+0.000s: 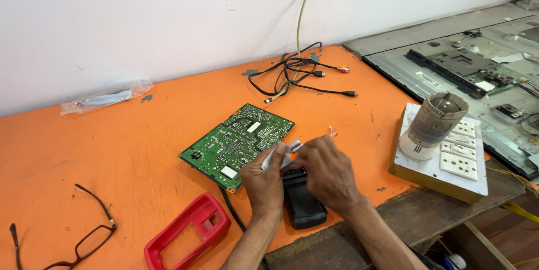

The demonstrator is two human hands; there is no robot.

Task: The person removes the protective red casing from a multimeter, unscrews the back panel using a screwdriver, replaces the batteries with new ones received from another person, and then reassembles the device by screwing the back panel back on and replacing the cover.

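Both hands meet over the black meter body (303,202) on the orange bench (140,146). The left hand (264,183) pinches a small white-grey part (281,155), the right hand (328,172) closes fingers on its tip, beside the green circuit board (236,141).

On the worktop (140,129), the circuit board (237,142) lay left of both hands, the meter (304,202) beneath them. The holster (188,232) sat front-left, glasses (84,242) farther left, cables (297,73) behind, the socket board (449,160) right.
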